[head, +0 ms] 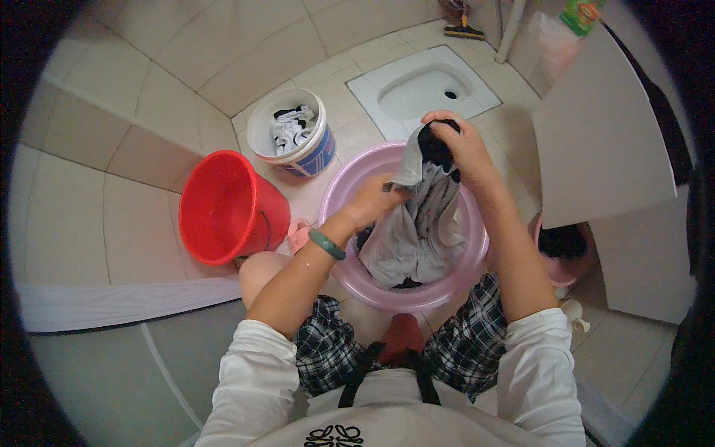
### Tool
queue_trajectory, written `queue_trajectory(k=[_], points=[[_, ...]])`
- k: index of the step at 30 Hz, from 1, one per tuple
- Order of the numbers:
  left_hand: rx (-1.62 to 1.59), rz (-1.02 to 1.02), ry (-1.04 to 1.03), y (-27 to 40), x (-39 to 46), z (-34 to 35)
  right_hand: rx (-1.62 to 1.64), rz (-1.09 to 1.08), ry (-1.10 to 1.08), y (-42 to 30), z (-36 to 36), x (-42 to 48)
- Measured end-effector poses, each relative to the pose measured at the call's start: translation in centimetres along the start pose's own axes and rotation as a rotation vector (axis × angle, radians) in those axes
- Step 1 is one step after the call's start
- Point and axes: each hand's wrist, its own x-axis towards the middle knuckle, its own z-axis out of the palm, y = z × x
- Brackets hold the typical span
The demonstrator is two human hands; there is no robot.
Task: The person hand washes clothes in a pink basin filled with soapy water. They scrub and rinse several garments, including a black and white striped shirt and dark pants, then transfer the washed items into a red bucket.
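Note:
A grey and black garment [413,240] hangs from my two hands into a pink plastic basin [399,300] between my knees. My right hand [458,139] grips the bunched black part at its top, above the basin's far right side. Lower and to the left, my left hand [377,201] holds a grey edge of the same garment; its fingertips are partly hidden by the cloth. The garment's lower part rests in the basin on darker cloth, and it hides most of the basin's inside.
A red bucket [268,209] stands at the left, beside a white bucket [257,131] holding white and black clothes. Beyond the basin is a squat toilet [385,89]. A floor brush [463,32] leans in the far corner. At right, a pink container [564,274] with dark contents sits beside a pale cabinet [609,145].

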Motion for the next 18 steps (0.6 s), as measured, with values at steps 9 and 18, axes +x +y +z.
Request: queue_trajectory(k=[9,18], points=[[-0.802,0.147,0.074,4.6,0.3,-5.4,0.018,-0.07,0.155,-0.3,-1.5,1.3],[-1.252,-0.379,0.382,5.8,-1.2,1.5,-0.841,-0.43,-0.029,4.0,6.4,-1.9]])
